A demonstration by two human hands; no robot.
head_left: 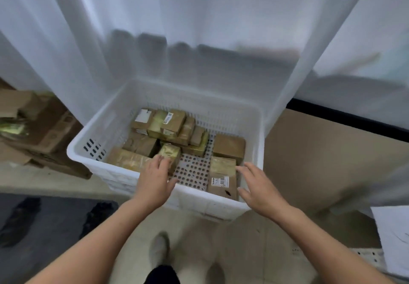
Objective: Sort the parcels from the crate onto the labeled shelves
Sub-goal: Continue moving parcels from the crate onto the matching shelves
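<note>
About a dozen brown parcels [170, 124] are still in the white crate [199, 206], which sits on the floor. They are heaped toward its far left, and a patch of perforated crate bottom [192, 173] shows bare. No shelves are in view, so most of the sorting looks undone. The small taped parcel [171, 154] leans tilted against its neighbours, and I cannot tell its long axis. The left grip [155, 177] rests its fingers on top of it, released and not clasping. The labelled parcel [221, 186] lies flat, label up, with its long axis running away from the near wall. The right grip [259, 184] hovers just beside it, splayed and holding nothing.
</note>
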